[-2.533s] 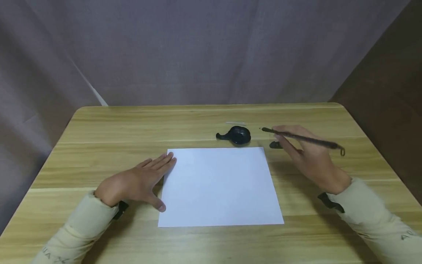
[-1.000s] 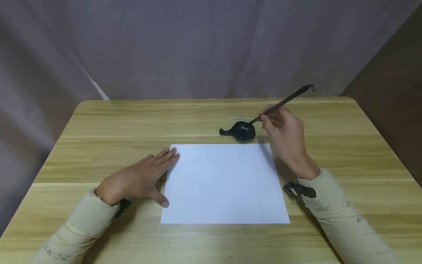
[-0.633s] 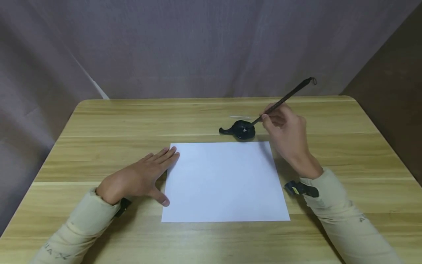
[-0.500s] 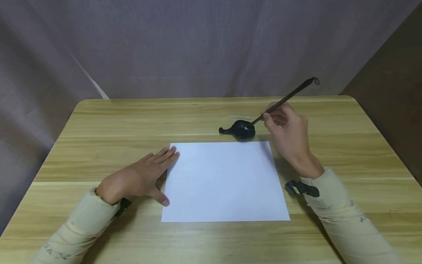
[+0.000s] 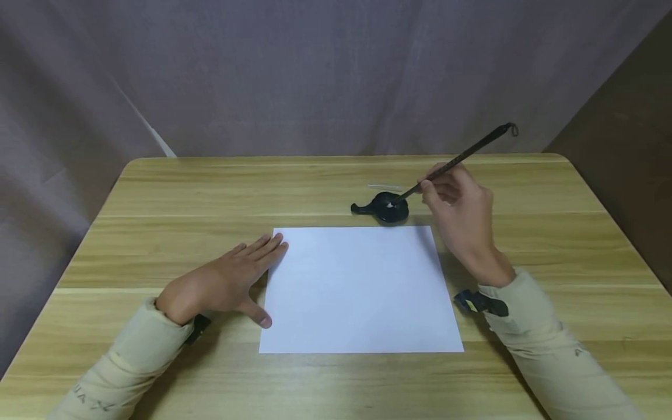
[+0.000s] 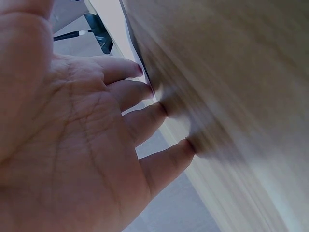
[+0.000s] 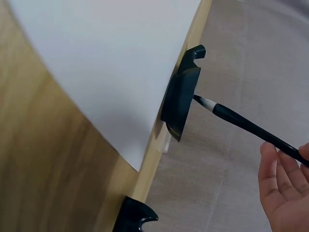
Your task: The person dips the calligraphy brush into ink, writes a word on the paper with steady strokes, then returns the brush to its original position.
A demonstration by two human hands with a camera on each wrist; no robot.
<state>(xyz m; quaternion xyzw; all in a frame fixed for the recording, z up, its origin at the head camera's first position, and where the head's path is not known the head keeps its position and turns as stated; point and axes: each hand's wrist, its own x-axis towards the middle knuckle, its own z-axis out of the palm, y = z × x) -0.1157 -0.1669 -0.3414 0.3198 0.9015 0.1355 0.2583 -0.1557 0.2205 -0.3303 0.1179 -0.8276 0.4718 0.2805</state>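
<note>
While the left hand lies spread over the left edge of the paper, its fingers straight and gripping nothing, the right hand pinches a dark brush between thumb and fingers, its tip at the black dish. That dish sits toward the far edge of the desk, a little right of the edge's middle, just beyond the paper, with a clear rod behind it.

The step in hand looks to be dipping, and it calls for a light touch: only the pale bristles should meet the bowl, since neither hand steadies the dish and a hard push could slide it. Turning the handle slightly would wet the bristles evenly, and drawing them along the rim would shape the point. Whether the tip touches the bowl's floor I can't quite tell, for the dish is nearly edge-on in the right wrist view.

The brush's long axis slants: its bristle end points down and toward the desk's left side edge, while its looped end rises toward the far right corner, appearing above the far edge in the head view.
</note>
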